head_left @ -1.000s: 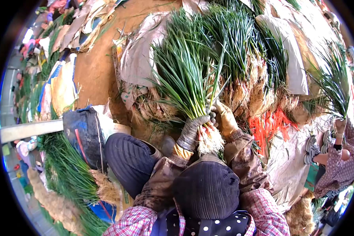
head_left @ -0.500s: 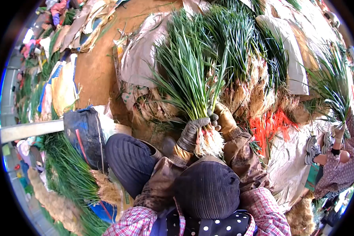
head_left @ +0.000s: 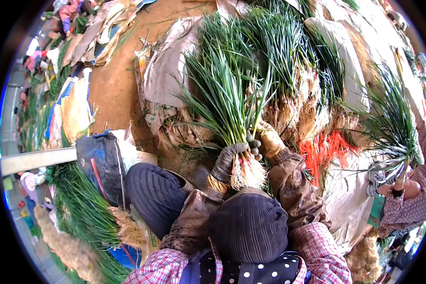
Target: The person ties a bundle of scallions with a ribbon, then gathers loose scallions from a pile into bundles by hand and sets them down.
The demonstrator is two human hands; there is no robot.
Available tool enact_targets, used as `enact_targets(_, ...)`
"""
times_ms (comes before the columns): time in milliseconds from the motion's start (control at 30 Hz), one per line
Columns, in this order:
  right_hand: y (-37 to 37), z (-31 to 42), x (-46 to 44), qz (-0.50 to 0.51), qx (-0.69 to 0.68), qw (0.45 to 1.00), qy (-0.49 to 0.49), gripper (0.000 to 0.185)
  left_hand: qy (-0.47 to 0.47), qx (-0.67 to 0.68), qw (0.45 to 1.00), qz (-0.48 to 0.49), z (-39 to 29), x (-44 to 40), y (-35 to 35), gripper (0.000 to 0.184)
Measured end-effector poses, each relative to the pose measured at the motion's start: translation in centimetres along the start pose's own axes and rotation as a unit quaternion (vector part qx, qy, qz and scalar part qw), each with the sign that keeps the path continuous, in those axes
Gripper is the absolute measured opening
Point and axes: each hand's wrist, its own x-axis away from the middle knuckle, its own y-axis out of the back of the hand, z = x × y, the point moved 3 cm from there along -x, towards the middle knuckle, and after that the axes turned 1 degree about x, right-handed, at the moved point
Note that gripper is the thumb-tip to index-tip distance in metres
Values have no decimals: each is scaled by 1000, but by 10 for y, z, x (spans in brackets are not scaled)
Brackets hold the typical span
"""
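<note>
**Gloved hands held a bunch of onion-like greens upright by its base**

The left hand [head_left: 229,161], in a grey glove, had its fingers closed round the bunch of onion-like greens [head_left: 227,94] just above the pale roots [head_left: 248,173], with the thumb across the front of the stems. The right hand [head_left: 270,139], in a tan glove, was at the right side of the same stems with its fingers bent; how far open they were, and whether they pinched a stem, could not be told. Dark gloved fingertips [head_left: 255,145] showed between the two hands, but which hand they belonged to was unclear.

The bunch was held in front of the person, its leaves fanning away over the brown floor [head_left: 111,90]. Beyond it, a larger heap of greens [head_left: 281,42] lay past the right edge of a greyish-pink sheet [head_left: 168,71]. Red strips [head_left: 324,154] lay near the right forearm, at the far left corner of some pale sheeting [head_left: 348,199].

To the left, near a striped knee [head_left: 154,194], a dark bag [head_left: 102,161] stood beside more greens [head_left: 80,203]. At far right, another person [head_left: 409,203] held a separate leafy bunch [head_left: 393,118].
</note>
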Motion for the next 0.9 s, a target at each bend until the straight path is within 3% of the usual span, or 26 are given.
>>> enact_targets(67,6,-4,-6,-70,13,997,27,18,-19,-6,1000,4,-2,4,-12,33)
enact_targets(233,-10,10,-1,-120,148,982,-1,16,16,-48,998,-43,-1,2,3,34)
enact_targets(333,-9,7,-1,-158,160,974,-5,15,26,-96,993,-56,-2,0,3,35)
enact_targets(400,-16,7,8,-181,98,978,-34,14,34,-106,993,-51,-2,-2,4,35)
enact_targets(467,-10,0,9,-215,98,972,2,15,32,-111,991,-67,-3,0,1,33)
enact_targets(533,2,-7,4,-287,190,939,26,14,-3,-128,988,-86,0,-3,3,32)
enact_targets(667,14,-9,-2,-350,298,888,6,17,55,-56,992,-102,7,1,3,28)
enact_targets(733,24,-12,-10,-351,266,898,17,18,27,-57,991,-116,6,4,-6,28)
enact_targets(833,59,-12,-15,-409,363,836,38,20,13,-24,1000,-12,-1,11,-39,44)
enact_targets(900,88,-22,-5,-371,445,815,5,25,-21,-38,999,26,-12,16,-49,49)
